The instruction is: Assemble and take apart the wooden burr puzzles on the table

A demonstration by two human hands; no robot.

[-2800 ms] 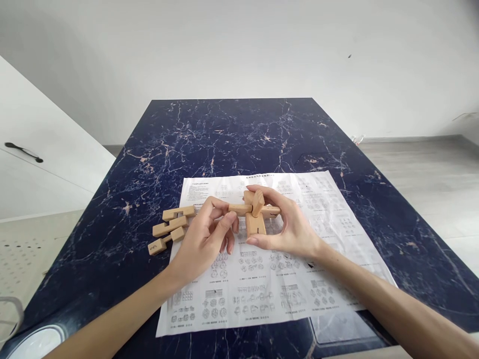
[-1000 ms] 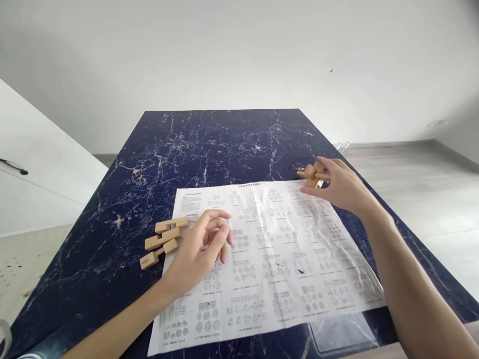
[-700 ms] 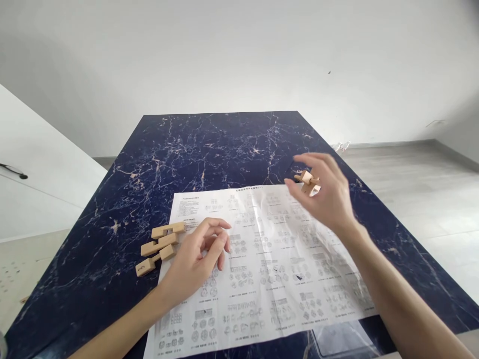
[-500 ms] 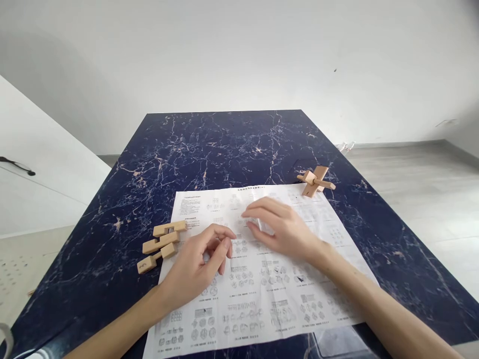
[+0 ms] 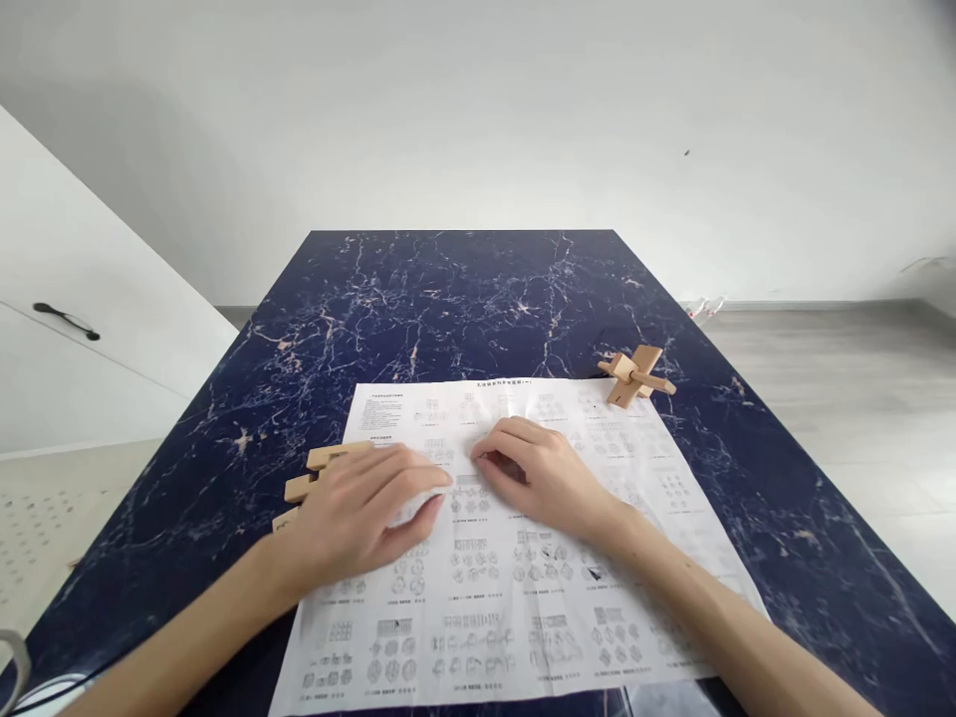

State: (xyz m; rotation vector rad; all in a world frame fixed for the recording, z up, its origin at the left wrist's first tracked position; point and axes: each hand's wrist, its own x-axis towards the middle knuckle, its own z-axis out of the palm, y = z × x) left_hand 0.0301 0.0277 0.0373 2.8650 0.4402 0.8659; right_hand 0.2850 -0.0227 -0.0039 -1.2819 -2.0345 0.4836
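A large printed sheet of paper point(image 5: 478, 588), covered in small puzzle diagrams, lies on the dark table. Over its left edge, my left hand point(image 5: 365, 508) is open, palm down, with fingers stretched and thumb apart. It partly covers several notched wooden puzzle pieces point(image 5: 326, 457); contact with them cannot be made out. My right hand point(image 5: 542, 478) rests on the middle of the sheet, fingers curled and thumb tip drawn up to the fingertips, with nothing visible in them. A cross-shaped assembly of wooden pieces point(image 5: 633, 376) stands at the sheet's upper right corner.
The blue-black marble-patterned table point(image 5: 448, 309) reaches away to a white wall point(image 5: 478, 119). A flat, shiny item point(image 5: 664, 700) shows below the sheet's front edge. At the left is a white cabinet point(image 5: 82, 259) with a black handle. A round white object point(image 5: 52, 692) sits at lower left.
My left hand has moved left over the wooden pieces, its fingers straightening. My right hand has come down and closed its fingertips on the sheet. The view has shifted slightly.
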